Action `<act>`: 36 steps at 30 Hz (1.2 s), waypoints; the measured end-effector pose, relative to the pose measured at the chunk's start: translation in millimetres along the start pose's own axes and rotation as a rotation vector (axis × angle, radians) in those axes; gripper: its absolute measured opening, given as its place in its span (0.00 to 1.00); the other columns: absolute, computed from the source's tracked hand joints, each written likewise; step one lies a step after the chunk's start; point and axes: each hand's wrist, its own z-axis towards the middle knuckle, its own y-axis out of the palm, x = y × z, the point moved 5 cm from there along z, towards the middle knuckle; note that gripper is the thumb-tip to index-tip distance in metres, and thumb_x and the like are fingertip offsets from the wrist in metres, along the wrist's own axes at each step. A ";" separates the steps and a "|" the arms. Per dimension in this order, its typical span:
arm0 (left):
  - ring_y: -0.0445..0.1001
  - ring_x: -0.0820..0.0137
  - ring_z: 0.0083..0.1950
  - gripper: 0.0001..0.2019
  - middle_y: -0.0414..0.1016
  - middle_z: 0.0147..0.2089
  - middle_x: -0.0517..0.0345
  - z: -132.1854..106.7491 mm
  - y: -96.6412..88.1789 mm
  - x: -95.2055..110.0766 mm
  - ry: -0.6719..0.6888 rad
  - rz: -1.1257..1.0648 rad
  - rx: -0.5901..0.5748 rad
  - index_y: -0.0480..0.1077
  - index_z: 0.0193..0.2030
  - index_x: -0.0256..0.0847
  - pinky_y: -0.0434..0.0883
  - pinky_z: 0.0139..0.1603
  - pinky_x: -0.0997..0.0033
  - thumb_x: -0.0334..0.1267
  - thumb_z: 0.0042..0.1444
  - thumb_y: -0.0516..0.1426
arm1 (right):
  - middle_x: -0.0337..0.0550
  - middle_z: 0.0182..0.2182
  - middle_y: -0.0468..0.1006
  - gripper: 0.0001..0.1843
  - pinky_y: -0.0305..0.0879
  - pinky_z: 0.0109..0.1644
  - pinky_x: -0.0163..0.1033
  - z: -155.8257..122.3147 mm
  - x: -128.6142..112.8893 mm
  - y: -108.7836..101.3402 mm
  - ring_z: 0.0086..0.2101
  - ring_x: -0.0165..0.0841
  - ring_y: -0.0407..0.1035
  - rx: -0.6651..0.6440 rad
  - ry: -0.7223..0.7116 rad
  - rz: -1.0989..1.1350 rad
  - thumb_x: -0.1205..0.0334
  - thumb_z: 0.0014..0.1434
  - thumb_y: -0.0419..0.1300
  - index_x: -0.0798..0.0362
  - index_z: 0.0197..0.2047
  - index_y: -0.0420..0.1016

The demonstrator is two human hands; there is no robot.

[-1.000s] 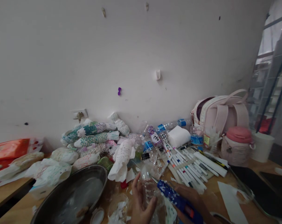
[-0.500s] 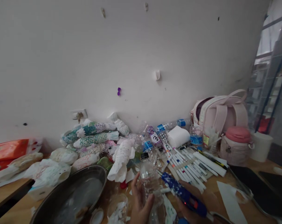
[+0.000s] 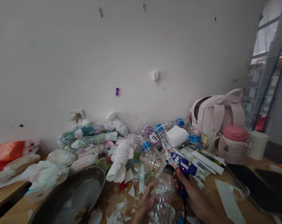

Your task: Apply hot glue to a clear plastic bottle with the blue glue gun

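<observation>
The left hand [image 3: 147,200] is closed around the lower body of a clear plastic bottle [image 3: 163,194], which stands tilted at the bottom centre of the view, its black cap [image 3: 170,169] uppermost and leaning slightly to the right. The bottle's long axis runs from the lower frame edge up and a little rightward, so its neck ends just beside the nozzle end of a blue glue gun [image 3: 184,175]. The right hand [image 3: 194,194] is clamped on the glue gun's grip, with the gun body rising from the hand and angled left toward the bottle's shoulder; a red indicator light shows on its side. Gun tip and bottle appear very near or touching, but contact cannot be confirmed from this view. The right hand lies immediately right of the bottle, the left hand immediately left of it; both are equally close. The bottle is transparent, ribbed and crumpled-looking, with no label visible and white scraps showing through or behind its base. Surrounding items on the wooden table [image 3: 241,199]: a row of white markers [image 3: 196,161] behind the gun, a dark metal basin [image 3: 73,196] to the left, and a pile of paper-wrapped, patterned bottles [image 3: 91,140] against the wall.
</observation>
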 end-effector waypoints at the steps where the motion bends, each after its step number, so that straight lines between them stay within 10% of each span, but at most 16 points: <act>1: 0.63 0.49 0.62 0.28 0.79 0.47 0.53 -1.9 3.0 -2.9 0.006 -0.006 -0.012 0.78 0.41 0.45 0.59 0.60 0.58 0.49 0.29 0.72 | 0.31 0.19 0.72 0.33 0.58 0.26 0.28 -1.8 0.8 0.6 0.22 0.24 0.61 0.003 0.022 0.001 0.39 0.27 0.75 0.54 0.30 0.73; 11: 0.69 0.52 0.59 0.27 0.78 0.51 0.54 -11.1 13.6 -10.2 0.026 -0.021 -0.205 0.73 0.53 0.50 0.54 0.62 0.54 0.48 0.43 0.67 | 0.29 0.17 0.68 0.27 0.60 0.27 0.29 -9.7 0.2 9.0 0.21 0.25 0.60 -0.105 0.100 -0.006 0.43 0.28 0.76 0.52 0.23 0.71; 36: 0.77 0.52 0.45 0.24 0.81 0.36 0.53 -10.9 14.8 -14.0 -0.044 -0.081 -0.041 0.77 0.39 0.43 0.65 0.50 0.57 0.50 0.34 0.70 | 0.34 0.24 0.76 0.27 0.66 0.39 0.36 -3.8 9.0 2.5 0.29 0.33 0.70 -0.158 0.052 -0.052 0.44 0.36 0.74 0.52 0.35 0.76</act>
